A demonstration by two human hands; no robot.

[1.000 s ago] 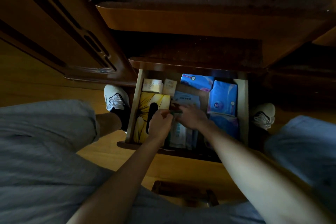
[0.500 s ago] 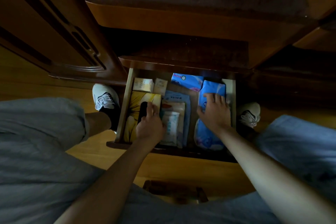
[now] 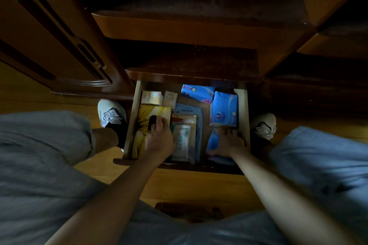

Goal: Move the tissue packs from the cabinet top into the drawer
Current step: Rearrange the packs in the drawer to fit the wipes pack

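The open wooden drawer (image 3: 242, 105) sits low in front of me, below the dark cabinet top (image 3: 191, 61). On its right side lie three blue tissue packs: one at the back (image 3: 197, 91), one upright in the middle (image 3: 224, 109), and a near one (image 3: 213, 141). My right hand (image 3: 229, 143) lies over the near pack, thumb against its left side. My left hand (image 3: 159, 137) rests with curled fingers on the right edge of a yellow tissue box (image 3: 145, 123) at the drawer's left.
Two small beige boxes (image 3: 151, 98) stand at the drawer's back left. A white wipes pack (image 3: 182, 141) lies on flat packets in the middle. My shoes (image 3: 111, 113) flank the drawer on the wooden floor. A carved cabinet door (image 3: 59, 45) stands open at left.
My right hand left the middle packets, touched the upright blue pack, then slid back onto the near blue pack. My left hand moved from the wipes pack onto the yellow box.
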